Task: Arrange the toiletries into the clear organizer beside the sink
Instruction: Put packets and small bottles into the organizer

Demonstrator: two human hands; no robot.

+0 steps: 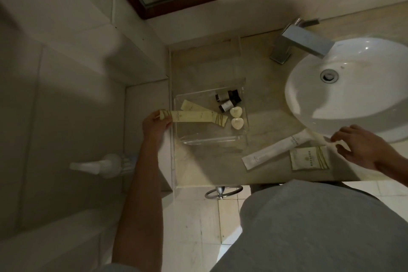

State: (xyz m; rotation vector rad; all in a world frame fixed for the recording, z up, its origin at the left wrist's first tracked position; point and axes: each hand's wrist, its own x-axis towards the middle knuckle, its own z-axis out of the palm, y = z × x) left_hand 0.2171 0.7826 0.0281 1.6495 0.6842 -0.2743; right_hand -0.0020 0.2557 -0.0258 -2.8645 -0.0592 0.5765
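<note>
Lying nearest on the worktop (220,165), w/ nothing yet done to them, are a long white packet (273,150) and a square sachet (310,158), side by side, just below the sink (344,86). The right hand (362,146) is held over that spot, fingers spread wide, nothing gripped; the sachet's right edge is almost touched. Further in, the clear organizer (212,139) is set left of the sink. A long cream packet (194,116) is pinched at its left end by the left hand (155,122) and is laid across the organizer's left wall, its far end inside. Already inside: another cream packet (189,106) under it, three small dark bottles (227,99) at the back, two heart-shaped soaps (236,117) at the right.

For the step in hand, approx. halfway thru by judgement: the held packet should be slid right until fully inside, then lowered flat beside the other one, so the soaps are not knocked. Front space is best kept for the two worktop items.
</note>
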